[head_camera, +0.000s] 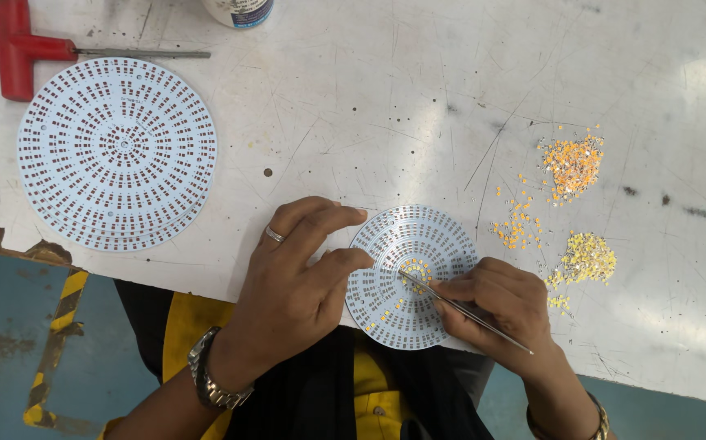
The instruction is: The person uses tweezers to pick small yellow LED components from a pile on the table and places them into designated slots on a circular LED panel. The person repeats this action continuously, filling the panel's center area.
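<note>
Tweezers (pixel 467 312), thin and springy, sit pinched in my right hand (pixel 503 305), tips on the small round board (pixel 410 277) at lower centre. I judge the board light, stiff, best held by its rim. My left hand (pixel 296 285) curls loosely, fingertips pressing that rim. On the worktop (pixel 418 106): three heaps of tiny chips (pixel 573 163), right; one stack of larger boards (pixel 116 153), upper left.
</note>
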The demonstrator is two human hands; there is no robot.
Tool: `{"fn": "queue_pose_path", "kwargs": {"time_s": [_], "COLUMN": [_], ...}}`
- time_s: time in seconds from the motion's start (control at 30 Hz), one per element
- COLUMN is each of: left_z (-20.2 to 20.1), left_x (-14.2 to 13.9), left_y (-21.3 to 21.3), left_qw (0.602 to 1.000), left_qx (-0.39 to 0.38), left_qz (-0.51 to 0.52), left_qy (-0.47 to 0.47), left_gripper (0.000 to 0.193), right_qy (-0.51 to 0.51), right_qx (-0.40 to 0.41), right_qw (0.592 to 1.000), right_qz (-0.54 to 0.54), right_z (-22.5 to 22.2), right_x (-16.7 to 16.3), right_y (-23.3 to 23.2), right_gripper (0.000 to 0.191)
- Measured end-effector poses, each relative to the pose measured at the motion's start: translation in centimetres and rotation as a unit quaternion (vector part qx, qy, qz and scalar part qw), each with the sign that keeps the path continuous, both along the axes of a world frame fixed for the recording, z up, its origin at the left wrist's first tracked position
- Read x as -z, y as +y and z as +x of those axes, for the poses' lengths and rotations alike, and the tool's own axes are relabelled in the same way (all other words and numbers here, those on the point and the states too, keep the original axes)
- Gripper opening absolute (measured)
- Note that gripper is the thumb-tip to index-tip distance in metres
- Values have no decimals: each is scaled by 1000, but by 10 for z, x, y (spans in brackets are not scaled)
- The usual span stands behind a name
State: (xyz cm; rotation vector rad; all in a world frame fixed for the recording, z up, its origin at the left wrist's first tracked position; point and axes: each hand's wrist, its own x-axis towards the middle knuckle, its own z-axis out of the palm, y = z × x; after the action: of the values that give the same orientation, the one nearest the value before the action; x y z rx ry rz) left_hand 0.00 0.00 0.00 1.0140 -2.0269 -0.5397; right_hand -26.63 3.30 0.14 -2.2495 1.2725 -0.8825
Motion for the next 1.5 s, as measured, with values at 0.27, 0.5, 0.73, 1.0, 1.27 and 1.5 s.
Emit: {"fn": "queue_pose_path", "kwargs": {"time_s": [0.27, 0.5, 0.73, 1.0, 1.27, 1.5], "left_z": [14, 16, 19, 43, 33, 36], "left_x": [-2, -3, -3, -14, 5, 16], "left_y": [-32, -22, -41, -58, -63, -64], "left_qw": [1000, 1000, 1000, 999, 998, 998], "left_qx": [-4, -11, -16, -30, -56, -43], "left_qz": [7, 0, -1, -14, -38, -7], "left_qy": [5, 5, 4, 7, -16, -41], "left_gripper": [17, 17, 17, 29, 31, 27], "right_qy": [18, 29, 25, -18, 24, 25], "right_qx": [21, 12, 5, 236, 338, 323], "right_qw": [1000, 999, 1000, 971, 940, 946], "right_qz": [8, -10, -18, -27, -49, -29], "right_z": [15, 19, 22, 20, 0, -1], "right_x": [-5, -8, -8, -13, -6, -9], "right_y": [-34, -27, -49, -44, -38, -53], "right_gripper": [22, 22, 22, 15, 12, 17]}}
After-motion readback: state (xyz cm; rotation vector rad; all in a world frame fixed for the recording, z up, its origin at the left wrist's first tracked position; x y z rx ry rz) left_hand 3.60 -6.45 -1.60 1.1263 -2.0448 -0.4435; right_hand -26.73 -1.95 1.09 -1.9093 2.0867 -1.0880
